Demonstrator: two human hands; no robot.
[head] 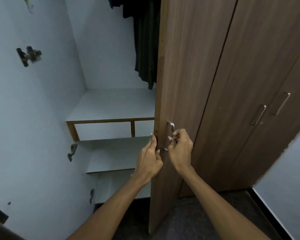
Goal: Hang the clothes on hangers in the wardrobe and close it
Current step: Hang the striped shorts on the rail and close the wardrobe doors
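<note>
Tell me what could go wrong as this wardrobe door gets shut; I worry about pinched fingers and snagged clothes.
1. The left hand grips the free edge of the open door; fingers wrapped round that edge could get pinched if they stay there as it closes.
2. The dark clothes hang right beside the door's edge, so fabric might catch in the gap.
3. The right hand holds the metal handle; a hard pull could slam the door.
</note>
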